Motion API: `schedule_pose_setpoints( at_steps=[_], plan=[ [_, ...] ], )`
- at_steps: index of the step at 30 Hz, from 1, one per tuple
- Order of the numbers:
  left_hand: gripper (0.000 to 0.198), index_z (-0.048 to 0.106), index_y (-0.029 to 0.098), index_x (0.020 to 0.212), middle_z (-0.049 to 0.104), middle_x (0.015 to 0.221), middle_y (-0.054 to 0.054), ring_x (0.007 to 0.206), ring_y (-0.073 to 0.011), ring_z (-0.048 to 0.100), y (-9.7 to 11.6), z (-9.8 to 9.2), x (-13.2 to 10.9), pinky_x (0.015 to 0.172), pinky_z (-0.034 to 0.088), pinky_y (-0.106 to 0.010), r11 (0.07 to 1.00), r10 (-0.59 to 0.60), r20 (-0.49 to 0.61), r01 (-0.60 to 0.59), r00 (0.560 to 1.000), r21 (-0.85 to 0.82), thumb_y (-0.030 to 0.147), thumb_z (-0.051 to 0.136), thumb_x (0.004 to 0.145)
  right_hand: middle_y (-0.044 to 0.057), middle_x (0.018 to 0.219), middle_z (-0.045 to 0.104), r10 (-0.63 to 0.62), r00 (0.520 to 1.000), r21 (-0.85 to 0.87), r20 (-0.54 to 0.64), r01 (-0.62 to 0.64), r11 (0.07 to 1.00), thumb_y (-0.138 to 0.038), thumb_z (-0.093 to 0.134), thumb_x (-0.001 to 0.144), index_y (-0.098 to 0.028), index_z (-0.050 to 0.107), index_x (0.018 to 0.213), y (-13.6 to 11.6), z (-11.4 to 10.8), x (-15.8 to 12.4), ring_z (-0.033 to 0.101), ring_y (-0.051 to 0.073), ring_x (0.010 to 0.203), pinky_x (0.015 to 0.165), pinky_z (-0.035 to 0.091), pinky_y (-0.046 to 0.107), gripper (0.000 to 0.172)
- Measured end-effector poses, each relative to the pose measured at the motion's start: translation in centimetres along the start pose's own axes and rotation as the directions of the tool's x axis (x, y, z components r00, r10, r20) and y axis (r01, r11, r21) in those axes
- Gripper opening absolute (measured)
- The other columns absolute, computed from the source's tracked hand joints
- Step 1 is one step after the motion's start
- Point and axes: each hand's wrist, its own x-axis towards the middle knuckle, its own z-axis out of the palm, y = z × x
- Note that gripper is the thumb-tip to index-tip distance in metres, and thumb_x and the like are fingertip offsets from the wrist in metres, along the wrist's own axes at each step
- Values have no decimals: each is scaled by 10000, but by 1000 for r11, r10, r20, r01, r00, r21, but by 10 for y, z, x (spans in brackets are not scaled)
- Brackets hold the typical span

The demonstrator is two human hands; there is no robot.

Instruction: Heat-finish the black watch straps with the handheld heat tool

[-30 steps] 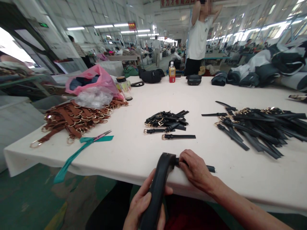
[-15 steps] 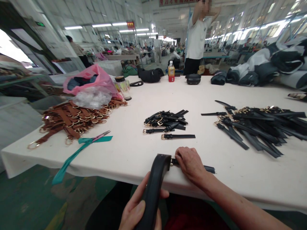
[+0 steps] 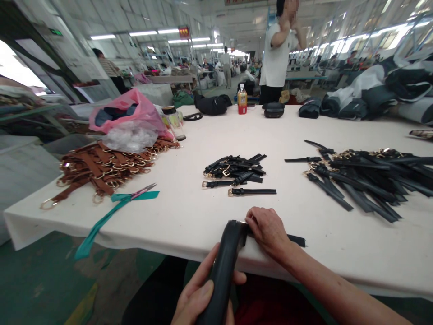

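Observation:
My left hand is wrapped around the handle of a long black tool whose head rests on the near edge of the white table. My right hand lies fingers-down on a short black strap, pinching it against the tool's head. Just beyond lie two single black straps with gold buckles and a small pile of the same straps. A larger heap of longer black straps lies to the right.
Brown straps with gold rings are heaped at the left, with a pink bag behind and scissors on a teal ribbon near the edge. A bottle, black pouches and rolled fabric stand at the far side, where a person stands.
The tool's head and my right hand dipped slightly toward the table edge and back; the grip stays the same. The person at the far side has lowered an arm.

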Motion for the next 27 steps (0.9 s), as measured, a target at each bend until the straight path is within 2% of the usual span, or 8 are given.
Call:
schedule_pose_setpoints(
  at_steps=[5,9,13,15,20,27],
  plan=[
    [384,529,280,1272,724,953,-150,339,-105,556,7,8,6,302,355,-166,997,9,27,-11,1000,81,320,480,893,6,782,630,30,999,58,-10,-30,998,-272,411,933,-208,527,841,3,0,2,541,162,747,720,295,278,161],
    [417,492,253,1299,723,966,-167,354,-118,570,11,16,11,306,391,-166,995,-37,16,35,999,95,287,483,883,-2,763,620,99,995,115,-31,-95,989,-275,401,930,-216,511,844,5,-1,3,531,163,719,670,295,268,152],
    [478,434,245,1335,724,968,-160,338,-130,561,15,22,14,287,428,-196,994,-66,17,64,998,89,329,502,869,-19,718,599,146,988,230,-47,-131,964,-265,431,902,-218,499,862,8,-1,-2,518,151,680,654,315,258,92],
    [502,414,239,1349,724,962,-157,328,-126,543,16,24,16,261,413,-194,994,-65,21,63,998,89,331,508,865,-25,710,590,127,991,251,-49,-111,962,-272,507,853,-216,506,854,10,-2,-8,506,146,668,653,324,258,56],
    [537,358,206,1376,728,929,-160,293,-109,487,17,28,18,228,362,-188,991,-43,7,42,999,130,334,498,874,-2,800,594,57,998,198,-27,-51,979,-300,614,768,-213,573,889,14,-8,-18,518,159,745,700,351,278,155],
    [479,302,184,1379,725,941,-166,300,-82,489,14,26,19,289,418,-170,987,-12,40,5,999,162,282,398,920,14,838,552,9,998,204,67,-23,979,-264,613,752,-223,637,846,15,-19,-20,518,153,787,714,372,268,105]
  ],
)
